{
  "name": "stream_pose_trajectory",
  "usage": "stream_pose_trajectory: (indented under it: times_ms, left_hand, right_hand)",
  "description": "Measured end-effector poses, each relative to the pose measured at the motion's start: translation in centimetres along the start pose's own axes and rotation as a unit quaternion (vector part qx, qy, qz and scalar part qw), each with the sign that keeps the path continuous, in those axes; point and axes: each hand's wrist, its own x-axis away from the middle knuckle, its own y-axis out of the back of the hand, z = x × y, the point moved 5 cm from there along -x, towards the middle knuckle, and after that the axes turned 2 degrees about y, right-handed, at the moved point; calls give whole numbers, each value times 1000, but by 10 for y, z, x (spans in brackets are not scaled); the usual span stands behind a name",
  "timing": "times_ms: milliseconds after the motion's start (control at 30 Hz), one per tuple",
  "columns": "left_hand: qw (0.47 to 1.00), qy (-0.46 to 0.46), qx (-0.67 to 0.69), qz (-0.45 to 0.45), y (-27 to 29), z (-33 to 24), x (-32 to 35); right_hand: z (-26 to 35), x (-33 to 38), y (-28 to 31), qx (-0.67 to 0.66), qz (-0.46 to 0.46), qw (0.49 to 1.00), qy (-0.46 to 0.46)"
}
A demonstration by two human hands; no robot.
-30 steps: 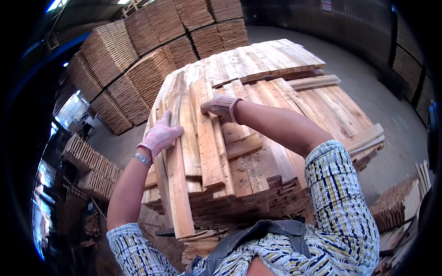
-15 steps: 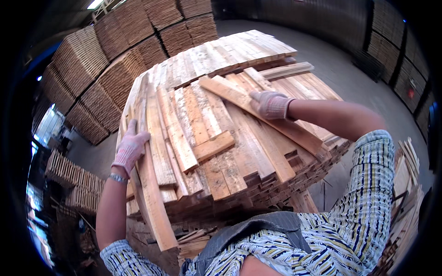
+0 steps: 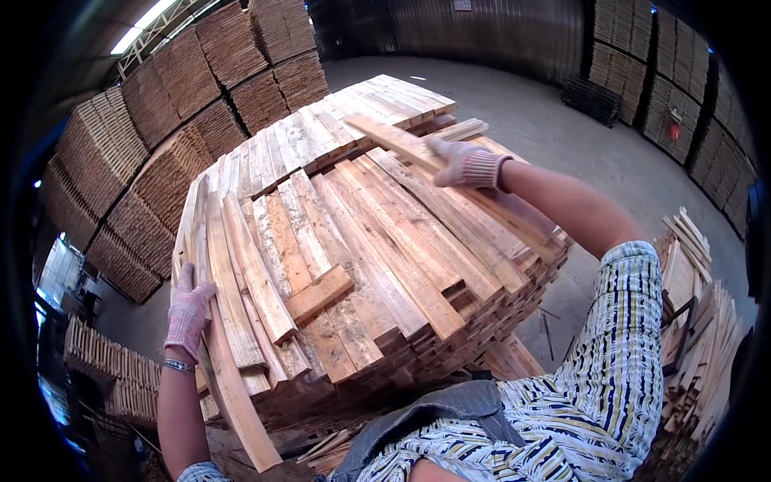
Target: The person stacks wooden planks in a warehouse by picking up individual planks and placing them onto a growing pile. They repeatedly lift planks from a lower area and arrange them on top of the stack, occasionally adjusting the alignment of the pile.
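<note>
A tall stack of rough wooden boards [image 3: 353, 265] fills the middle of the view. My left hand [image 3: 189, 312], in a pale knit glove, rests on a long curved board [image 3: 229, 377] at the stack's left edge, fingers laid over it. My right hand [image 3: 466, 165], gloved too, grips a long plank [image 3: 450, 181] that lies slantwise across the top of the stack. A short loose block [image 3: 319, 294] sits on the boards between my hands.
Large piles of stacked timber [image 3: 201, 88] rise behind and to the left. More loose boards [image 3: 691, 321] lie at the right. A bare concrete floor [image 3: 562, 120] runs toward a corrugated wall [image 3: 482, 32] at the back, with further stacks [image 3: 666, 72] along the right.
My right hand has slid the slanted plank to the right across the stack. My left hand has dropped lower along the left edge board. The view has shifted right.
</note>
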Motion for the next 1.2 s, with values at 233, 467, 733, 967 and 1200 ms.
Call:
stream_pose_trajectory:
  times_ms: [233,467,733,967,1200]
  left_hand:
    - [1000,1,26,1,-9,-16,3]
    - [988,54,-147,-9,-3,-45,25]
    - [948,79,-304,60,-27,-98,44]
    - [989,67,76,111,-1,-127,67]
    - [937,-225,234,126,-70,-284,96]
  right_hand:
    - [-27,-35,-61,-10,-36,999,1]
    - [-116,-21,-20,-41,-84,992,79]
    - [-90,13,-77,41,-53,998,11]
    - [-38,37,-53,45,-219,965,140]
    - [137,32,28,-488,-107,801,330]
